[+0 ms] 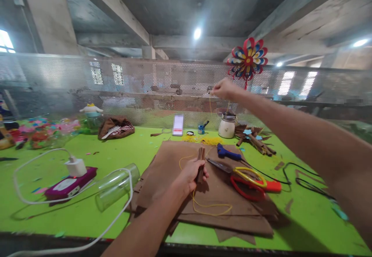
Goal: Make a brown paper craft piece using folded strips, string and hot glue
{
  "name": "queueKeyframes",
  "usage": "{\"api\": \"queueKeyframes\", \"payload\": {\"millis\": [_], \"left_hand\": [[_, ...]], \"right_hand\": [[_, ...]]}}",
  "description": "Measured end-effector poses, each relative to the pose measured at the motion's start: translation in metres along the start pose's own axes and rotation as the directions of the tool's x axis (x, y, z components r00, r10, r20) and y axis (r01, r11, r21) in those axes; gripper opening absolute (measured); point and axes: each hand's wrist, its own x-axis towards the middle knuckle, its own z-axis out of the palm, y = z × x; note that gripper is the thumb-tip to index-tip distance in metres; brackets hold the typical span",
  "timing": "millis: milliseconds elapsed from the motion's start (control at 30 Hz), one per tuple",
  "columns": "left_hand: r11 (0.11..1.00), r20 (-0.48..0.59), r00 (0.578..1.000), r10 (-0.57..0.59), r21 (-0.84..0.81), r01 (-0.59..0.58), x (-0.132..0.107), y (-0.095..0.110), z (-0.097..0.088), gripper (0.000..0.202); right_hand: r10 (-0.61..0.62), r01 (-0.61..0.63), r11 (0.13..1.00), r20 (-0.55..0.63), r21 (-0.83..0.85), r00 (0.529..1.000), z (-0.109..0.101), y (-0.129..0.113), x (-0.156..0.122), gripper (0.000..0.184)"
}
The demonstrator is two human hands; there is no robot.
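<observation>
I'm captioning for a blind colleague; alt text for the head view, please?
A person's left hand grips a short brown bundle above stacked brown paper sheets, while the raised right hand pinches thin yellow thread. Scissors with yellow and red handles lie on the sheets, atop a green table.

A slim, dark-brown piece of rolled paper [201,154] stands nearly upright in the left hand [192,175]. A thin yellow thread [212,214] curves loosely below it.

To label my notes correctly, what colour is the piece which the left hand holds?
Brown. The piece in the left hand shows best in the head view.
</observation>
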Motion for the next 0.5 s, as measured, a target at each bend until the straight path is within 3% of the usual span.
{"api": "queueKeyframes", "payload": {"millis": [100,200,333,500], "left_hand": [[0.999,0.012,0.999,-0.03,0.015,0.03,-0.002,-0.001,0.001,0.002],[0.999,0.017,0.999,-0.046,0.009,0.046,-0.001,-0.003,0.002,0.003],[0.998,0.025,0.998,-0.059,-0.023,0.059,0.005,-0.007,0.003,0.003],[0.994,-0.003,0.995,-0.104,-0.018,0.104,0.007,-0.008,0.003,0.006]], "right_hand": [[-0.114,0.119,0.993,0.247,-0.007,0.962,0.031,-0.008,-0.062,0.011],[-0.208,0.197,0.978,0.361,0.068,0.909,0.058,-0.011,-0.136,0.016],[-0.202,0.134,0.969,0.353,0.207,0.913,0.077,-0.016,-0.21,0.023],[-0.158,0.064,0.96,0.338,0.273,0.928,0.091,-0.017,-0.248,0.024]]}}
